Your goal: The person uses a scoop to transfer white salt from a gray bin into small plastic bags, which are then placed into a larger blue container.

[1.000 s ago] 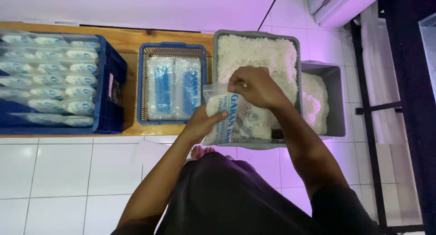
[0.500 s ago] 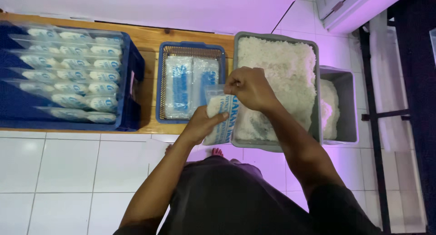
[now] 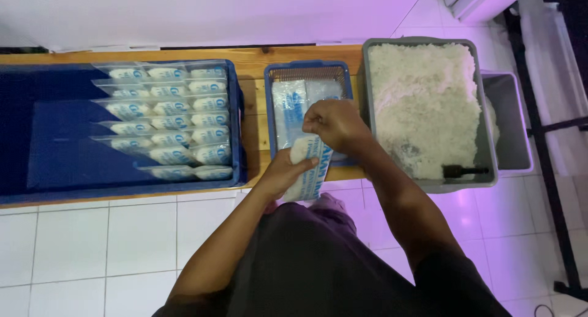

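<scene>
A clear plastic bag (image 3: 309, 170) with blue print, filled with white grains, is held upright between both hands over the front edge of a small blue basket (image 3: 308, 69). My left hand (image 3: 283, 172) cups the bag's lower part. My right hand (image 3: 335, 126) grips its top. The small blue basket holds flat clear bags (image 3: 289, 109). Just right of my hands stands a grey tub (image 3: 422, 44) full of white grains (image 3: 429, 102).
A large blue crate (image 3: 37, 121) on the left holds rows of filled bags (image 3: 171, 118). All sit on a wooden bench (image 3: 257, 53) above a white tiled floor (image 3: 92, 243). A dark scoop handle (image 3: 468, 169) lies in the grains. Behind the tub is another grey bin (image 3: 511, 118).
Both hands have carried the filled bag leftward, from over the grey tub to the front of the small blue basket. The camera view has also shifted.
</scene>
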